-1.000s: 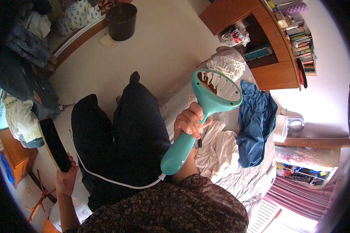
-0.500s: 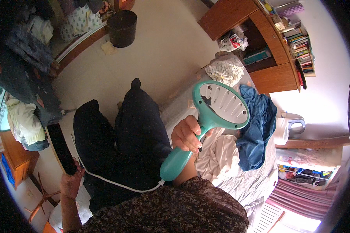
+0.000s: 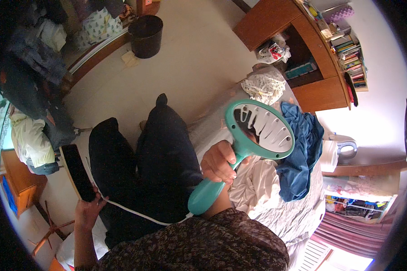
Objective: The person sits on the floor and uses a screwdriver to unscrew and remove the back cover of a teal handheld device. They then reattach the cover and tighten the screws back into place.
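Observation:
My right hand (image 3: 219, 162) is wrapped round the handle of a teal garment steamer (image 3: 243, 148). The steamer's oval white-and-silver plate faces up and reflects something dark. From the handle's lower end, a white cord (image 3: 138, 217) runs left across my dark trousers (image 3: 165, 149) to beside my left hand (image 3: 88, 210). That hand grips the lower end of a long, flat phone (image 3: 78, 174) with a black face and a pale edge. Behind the steamer, a pale crumpled cloth (image 3: 260, 180) and a blue garment (image 3: 300, 149) lie on the bed (image 3: 298, 217).
A dark bin (image 3: 145, 38) stands on the floor ahead. At upper right is a wooden cabinet (image 3: 321, 97) with a bookshelf (image 3: 352, 61) beside it. Clothes (image 3: 31, 140) are piled at the left, above a wooden stool-like piece (image 3: 25, 180). A patterned cloth bundle (image 3: 264, 86) sits at the bed's far end.
The steamer has shifted slightly right and down, and its plate has tilted, so the reflection on it is different. The phone has moved slightly right. Both hands keep their hold.

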{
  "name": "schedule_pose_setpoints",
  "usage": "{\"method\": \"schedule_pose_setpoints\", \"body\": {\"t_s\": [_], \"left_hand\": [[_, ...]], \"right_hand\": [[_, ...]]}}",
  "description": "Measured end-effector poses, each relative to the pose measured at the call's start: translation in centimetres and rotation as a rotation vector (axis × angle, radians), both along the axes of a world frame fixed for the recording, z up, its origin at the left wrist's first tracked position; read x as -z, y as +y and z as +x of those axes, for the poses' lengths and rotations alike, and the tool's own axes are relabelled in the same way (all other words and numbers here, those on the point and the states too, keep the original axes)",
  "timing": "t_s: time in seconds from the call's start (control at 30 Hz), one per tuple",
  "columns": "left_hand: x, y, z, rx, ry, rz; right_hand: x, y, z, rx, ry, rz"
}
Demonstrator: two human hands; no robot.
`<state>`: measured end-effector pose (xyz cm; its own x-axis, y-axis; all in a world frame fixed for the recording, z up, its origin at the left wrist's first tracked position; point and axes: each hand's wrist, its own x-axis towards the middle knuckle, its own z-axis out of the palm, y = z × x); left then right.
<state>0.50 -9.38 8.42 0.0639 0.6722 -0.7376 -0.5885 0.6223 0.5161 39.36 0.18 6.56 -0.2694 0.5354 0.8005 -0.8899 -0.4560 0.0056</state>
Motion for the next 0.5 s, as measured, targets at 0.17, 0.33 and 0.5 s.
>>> {"method": "schedule_pose_setpoints", "body": {"t_s": [0.17, 0.33, 0.5], "left_hand": [[2.2, -0.3, -1.8, 0.086, -0.173, 0.162], [4.1, 0.9, -1.4, 0.025, -0.252, 0.158], [4.2, 3.2, 0.8, -0.070, -0.196, 0.165]], "right_hand": [[-0.5, -1.6, 1.4, 0.232, -0.024, -0.240], [-0.2, -2.9, 3.5, 0.374, 0.009, -0.337], [-0.8, -3.9, 5.3, 0.576, 0.041, -0.407]]}}
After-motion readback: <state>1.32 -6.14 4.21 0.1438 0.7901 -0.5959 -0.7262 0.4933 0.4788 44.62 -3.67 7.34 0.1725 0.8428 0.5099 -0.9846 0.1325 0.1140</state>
